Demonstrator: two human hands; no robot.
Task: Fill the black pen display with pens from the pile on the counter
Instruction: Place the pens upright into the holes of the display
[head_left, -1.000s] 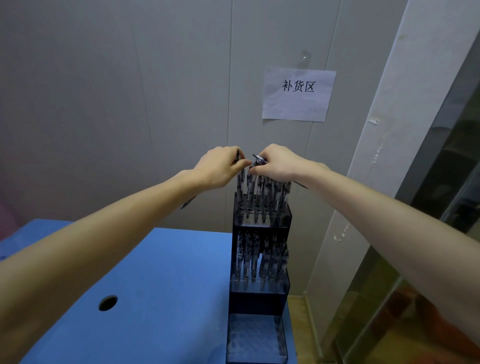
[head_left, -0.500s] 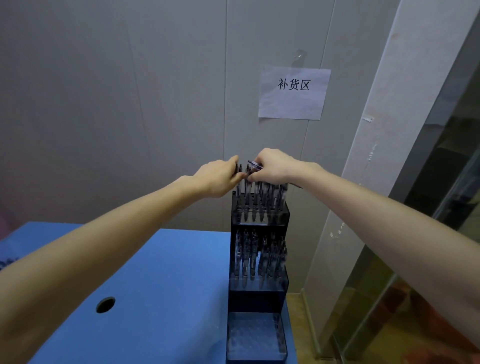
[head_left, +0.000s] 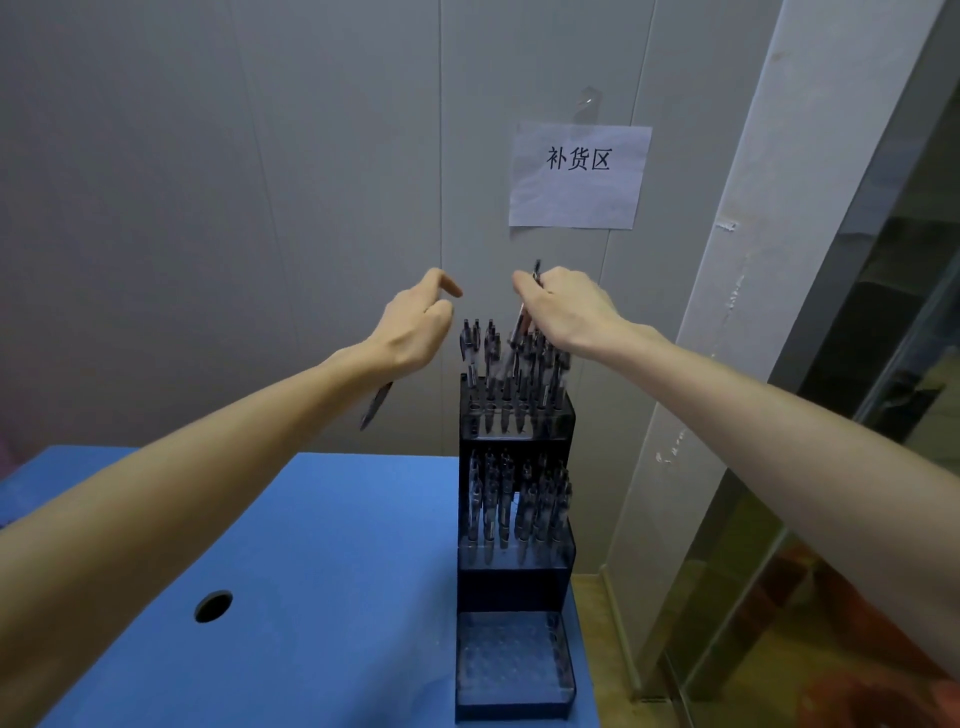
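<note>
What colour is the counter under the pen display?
Blue counter, seen in the head view.

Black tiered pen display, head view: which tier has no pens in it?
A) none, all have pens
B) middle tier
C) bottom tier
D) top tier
C: on the black tiered pen display, the bottom tier shows only bare holes, while pens stand in the top tier and the middle tier.
</note>
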